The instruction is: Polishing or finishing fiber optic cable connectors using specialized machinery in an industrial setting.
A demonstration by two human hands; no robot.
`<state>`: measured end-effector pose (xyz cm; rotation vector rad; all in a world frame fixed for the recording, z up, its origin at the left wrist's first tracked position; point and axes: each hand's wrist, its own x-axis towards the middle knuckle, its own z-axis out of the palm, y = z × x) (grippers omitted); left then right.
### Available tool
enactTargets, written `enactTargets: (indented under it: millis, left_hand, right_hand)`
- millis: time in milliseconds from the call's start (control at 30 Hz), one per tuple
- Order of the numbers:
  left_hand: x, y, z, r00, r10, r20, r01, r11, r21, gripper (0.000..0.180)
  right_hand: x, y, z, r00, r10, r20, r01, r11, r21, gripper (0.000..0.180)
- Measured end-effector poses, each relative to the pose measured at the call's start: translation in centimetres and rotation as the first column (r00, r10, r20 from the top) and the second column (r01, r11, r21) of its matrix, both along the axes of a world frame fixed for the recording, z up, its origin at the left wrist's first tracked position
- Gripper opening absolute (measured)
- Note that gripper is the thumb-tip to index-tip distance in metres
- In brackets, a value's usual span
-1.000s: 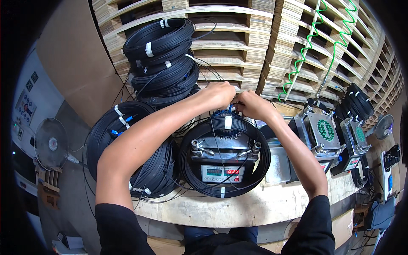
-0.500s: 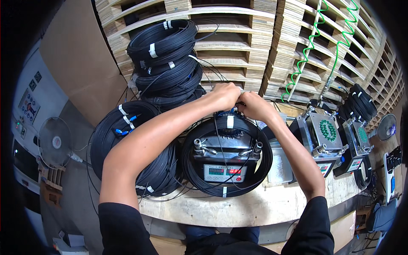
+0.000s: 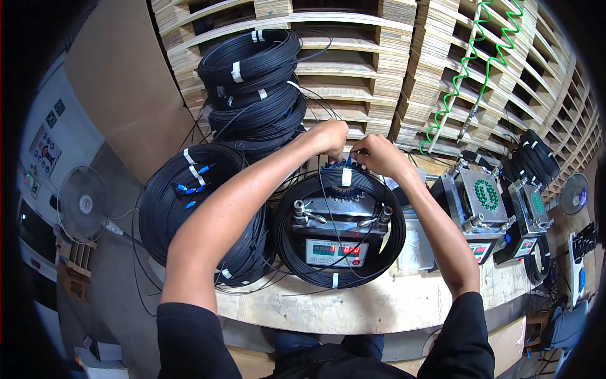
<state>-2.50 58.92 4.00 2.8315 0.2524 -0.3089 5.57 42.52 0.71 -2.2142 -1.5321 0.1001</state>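
Note:
A coil of black cable point(image 3: 285, 249) with white tape bands lies around a metal machine point(image 3: 338, 207) that has a lit control panel. Several blue connectors sit in a row at the machine's far edge. My left hand point(image 3: 329, 138) reaches over them with bent fingers pointing down; its fingertips and whatever they hold are hidden. Close beside it, my right hand point(image 3: 380, 155) has thumb and forefinger closed on a small blue connector point(image 3: 350, 162). A thin black cable hangs loosely across the front of the machine.
Stacked black cable coils point(image 3: 249, 69) rise at the far left, with a larger coil point(image 3: 165, 208) nearer. Two more machines point(image 3: 483, 196) stand to the right beside a clear plastic tray point(image 3: 415, 243). Wooden pallets point(image 3: 334, 47) form the back. A fan point(image 3: 84, 203) stands left.
My hands have drawn slightly apart, and blue connectors now show between them. My left hand has shifted a little to the left. The panel's lit readout has changed.

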Motion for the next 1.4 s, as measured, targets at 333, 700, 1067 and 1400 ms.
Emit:
enactTargets:
  millis: [333,700,1067,1400]
  left_hand:
    - [-0.9,-3.3,0.4,0.973,-0.104,0.204,0.049,0.965,0.258,0.007]
    - [-0.6,2.8,-1.2,0.987,-0.134,0.084,0.135,0.991,-0.006,0.042]
    - [-3.4,6.3,-3.3,0.999,0.009,0.046,0.019,0.824,-0.567,0.08]
    - [-3.8,7.7,-4.0,0.989,0.145,-0.016,-0.119,0.735,-0.667,0.082]
  right_hand:
    - [0.4,0.2,-0.1,0.993,0.075,0.089,-0.079,0.996,0.041,0.017]
    - [1.8,-0.3,2.3,0.881,0.071,-0.468,-0.1,0.994,-0.037,0.052]
    - [7.2,2.7,-2.7,0.992,-0.059,-0.11,0.047,0.993,-0.108,0.059]
    - [7.8,-1.2,-6.7,0.595,-0.074,-0.8,0.448,0.857,0.254,0.035]
